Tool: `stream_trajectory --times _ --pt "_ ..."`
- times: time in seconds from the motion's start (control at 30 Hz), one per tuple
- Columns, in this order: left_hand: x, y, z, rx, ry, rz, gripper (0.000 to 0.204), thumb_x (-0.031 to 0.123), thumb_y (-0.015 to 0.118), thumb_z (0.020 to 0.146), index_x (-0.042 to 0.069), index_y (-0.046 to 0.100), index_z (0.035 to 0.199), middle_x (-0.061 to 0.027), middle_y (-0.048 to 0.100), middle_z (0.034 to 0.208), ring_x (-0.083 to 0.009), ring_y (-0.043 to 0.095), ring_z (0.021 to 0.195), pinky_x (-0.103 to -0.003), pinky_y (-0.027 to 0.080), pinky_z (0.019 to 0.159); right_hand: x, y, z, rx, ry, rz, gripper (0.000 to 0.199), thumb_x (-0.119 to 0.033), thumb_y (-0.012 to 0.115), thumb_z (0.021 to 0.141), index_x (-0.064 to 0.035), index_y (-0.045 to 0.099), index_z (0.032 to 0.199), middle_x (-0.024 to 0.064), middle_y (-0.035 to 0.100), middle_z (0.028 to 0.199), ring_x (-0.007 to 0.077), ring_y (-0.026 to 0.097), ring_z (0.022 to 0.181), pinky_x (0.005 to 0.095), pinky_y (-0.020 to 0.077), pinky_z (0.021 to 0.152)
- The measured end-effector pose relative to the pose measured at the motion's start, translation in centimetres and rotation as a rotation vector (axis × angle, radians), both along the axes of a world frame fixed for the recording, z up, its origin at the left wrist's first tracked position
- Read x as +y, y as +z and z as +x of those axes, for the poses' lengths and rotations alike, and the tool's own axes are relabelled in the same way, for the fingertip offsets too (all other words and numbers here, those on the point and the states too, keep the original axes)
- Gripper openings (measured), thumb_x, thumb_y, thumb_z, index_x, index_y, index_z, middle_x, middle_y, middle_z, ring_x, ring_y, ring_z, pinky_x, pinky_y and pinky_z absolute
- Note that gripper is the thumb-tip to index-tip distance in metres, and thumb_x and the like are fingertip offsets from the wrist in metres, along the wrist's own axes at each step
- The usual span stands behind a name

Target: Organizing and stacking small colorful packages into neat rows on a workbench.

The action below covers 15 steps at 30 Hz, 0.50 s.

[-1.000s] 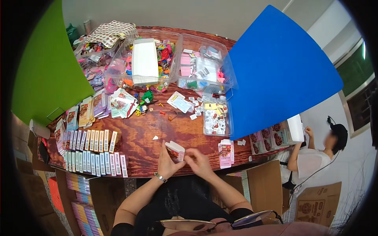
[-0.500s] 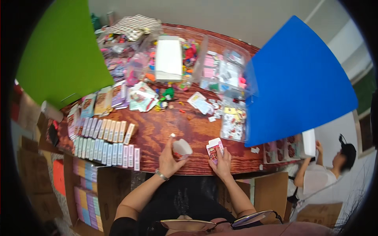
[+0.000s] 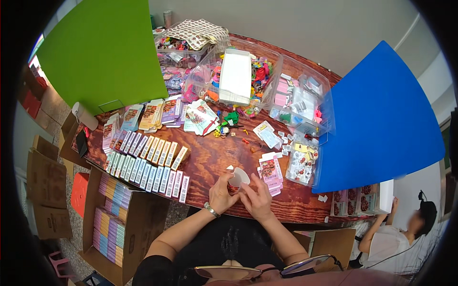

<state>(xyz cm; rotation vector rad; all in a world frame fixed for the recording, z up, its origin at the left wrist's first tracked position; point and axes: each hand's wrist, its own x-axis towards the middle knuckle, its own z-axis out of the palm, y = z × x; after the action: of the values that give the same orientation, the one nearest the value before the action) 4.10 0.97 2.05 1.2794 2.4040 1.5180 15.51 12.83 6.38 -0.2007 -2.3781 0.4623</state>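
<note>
My left hand (image 3: 222,194) is closed round a small open paper container (image 3: 240,176), white inside with a bit of red print showing outside; its mouth tilts up. From the other side my right hand (image 3: 256,201) grips the rim with thumb and bent fingers. Whether anything is inside the container cannot be made out. Beyond my right hand lies a loose stack of pink printed flat cartons (image 3: 270,175) with white flaps. A small white scrap (image 3: 230,167) rests on the table above my left hand.
Rows of small filled boxes (image 3: 147,165) stand at the left. Clear bins of colourful trinkets (image 3: 261,71) line the back. Green (image 3: 100,57) and blue (image 3: 381,124) boards flank the table. A carton of boxes (image 3: 125,229) sits below left. Another person (image 3: 389,240) works at the right.
My right hand has let go of the pink carton, now lying on the stack, and moved left to the paper container. The view has shifted, so the table sits further right.
</note>
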Motion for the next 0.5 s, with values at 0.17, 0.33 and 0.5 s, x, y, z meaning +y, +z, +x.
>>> stream_trajectory --times 0.17,0.33,0.5 --pt "0.0 -1.1 -0.4 0.105 -0.037 0.058 0.072 0.008 0.084 0.065 0.008 0.046 0.126 -0.0184 0.061 0.119 -0.0373 0.064 0.101 -0.043 0.055 0.080 0.2 -0.3 -0.1 -0.075 0.064 -0.148 0.029 -0.013 0.078 0.080 -0.0048 0.070 0.106 0.0216 0.059 0.128 0.0359 0.061 0.107 0.0419 0.0529 0.088" --pt "-0.2 -1.0 0.2 0.096 -0.041 0.064 0.071 0.010 0.085 0.065 0.008 0.047 0.125 -0.0186 0.060 0.122 -0.0383 0.062 0.104 -0.044 0.054 0.082 0.9 0.6 -0.2 -0.035 0.075 -0.384 0.024 -0.008 0.070 0.089 -0.0022 0.065 0.111 0.0154 0.065 0.116 0.0256 0.064 0.098 0.0327 0.0526 0.084" --pt "-0.1 -1.0 0.1 0.157 -0.034 0.017 0.070 0.012 0.085 0.066 0.009 0.047 0.125 -0.0179 0.060 0.125 -0.0379 0.062 0.104 -0.043 0.054 0.083 1.1 -1.6 -0.8 -0.126 0.027 -1.345 0.018 -0.009 0.066 0.095 0.0004 0.062 0.110 0.0024 0.063 0.103 0.0083 0.061 0.092 0.0255 0.0523 0.080"
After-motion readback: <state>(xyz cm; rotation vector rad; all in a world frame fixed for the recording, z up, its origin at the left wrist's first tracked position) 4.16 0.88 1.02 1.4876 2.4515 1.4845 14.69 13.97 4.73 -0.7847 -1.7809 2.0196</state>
